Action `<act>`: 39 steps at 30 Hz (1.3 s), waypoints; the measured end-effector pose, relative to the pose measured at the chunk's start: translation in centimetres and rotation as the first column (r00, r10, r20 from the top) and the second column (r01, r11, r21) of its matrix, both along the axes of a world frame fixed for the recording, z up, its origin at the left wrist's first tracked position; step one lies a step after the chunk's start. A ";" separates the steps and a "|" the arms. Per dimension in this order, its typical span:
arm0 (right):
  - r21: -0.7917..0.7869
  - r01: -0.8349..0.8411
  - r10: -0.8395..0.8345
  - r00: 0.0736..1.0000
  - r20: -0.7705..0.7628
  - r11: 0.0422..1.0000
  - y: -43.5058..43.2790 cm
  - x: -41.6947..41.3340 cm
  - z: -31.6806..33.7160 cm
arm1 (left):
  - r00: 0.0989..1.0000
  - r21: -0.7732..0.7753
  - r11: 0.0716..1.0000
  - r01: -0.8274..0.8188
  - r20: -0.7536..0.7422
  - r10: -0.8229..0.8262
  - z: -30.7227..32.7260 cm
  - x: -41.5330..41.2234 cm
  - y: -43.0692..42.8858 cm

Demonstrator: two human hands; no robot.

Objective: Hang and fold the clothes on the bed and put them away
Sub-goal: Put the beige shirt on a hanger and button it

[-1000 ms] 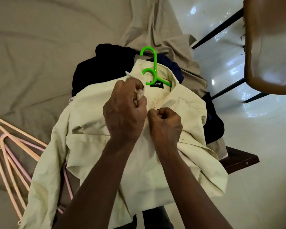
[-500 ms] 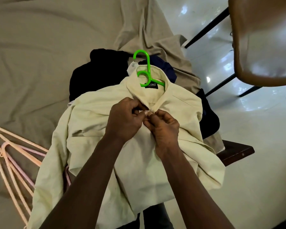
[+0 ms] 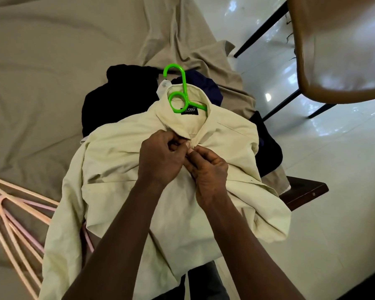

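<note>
Pinching the front of a cream shirt [image 3: 117, 161] just below its collar, the left hand [image 3: 160, 156] and the right hand [image 3: 208, 169] meet fingertip to fingertip, each with thumb and fingers curled onto the cloth. The shirt lies face up along the right edge of the bed [image 3: 41, 83], and its right side spills over that edge. A green hanger [image 3: 178, 98] sits inside the collar, hook pointing away from the person. A heap of dark clothes [image 3: 121, 92] lies under the shirt's far end. Pink hangers [image 3: 15, 215] rest on the sheet left of the shirt, partly under its sleeve. A brown chair [image 3: 333, 61] stands on the white floor [image 3: 333, 191] beyond the bed's right edge.
</note>
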State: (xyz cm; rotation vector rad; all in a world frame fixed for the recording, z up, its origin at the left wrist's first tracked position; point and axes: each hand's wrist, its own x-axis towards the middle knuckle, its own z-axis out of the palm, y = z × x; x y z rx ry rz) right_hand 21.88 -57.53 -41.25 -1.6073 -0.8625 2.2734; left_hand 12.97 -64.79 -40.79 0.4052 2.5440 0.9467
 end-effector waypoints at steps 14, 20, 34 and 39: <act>-0.048 -0.091 0.091 0.996 0.001 0.995 1.2 0.1 -0.3 | 0.985 0.006 0.999 0.042 0.165 -0.043 0.5 -1.4 -0.1; 0.054 -0.160 0.156 0.985 0.073 0.986 1.0 -0.5 -0.4 | 0.969 0.073 0.997 0.041 0.242 -0.057 0.3 -1.6 -0.9; 0.524 -0.593 0.470 0.805 0.363 0.611 1.7 0.1 -0.8 | 1.000 0.076 0.997 0.008 0.010 -0.009 0.1 -1.6 -2.4; 0.569 -0.822 0.428 0.518 0.741 0.010 2.0 2.8 0.0 | 0.982 0.021 0.986 0.168 -0.086 -0.165 0.4 1.0 -6.3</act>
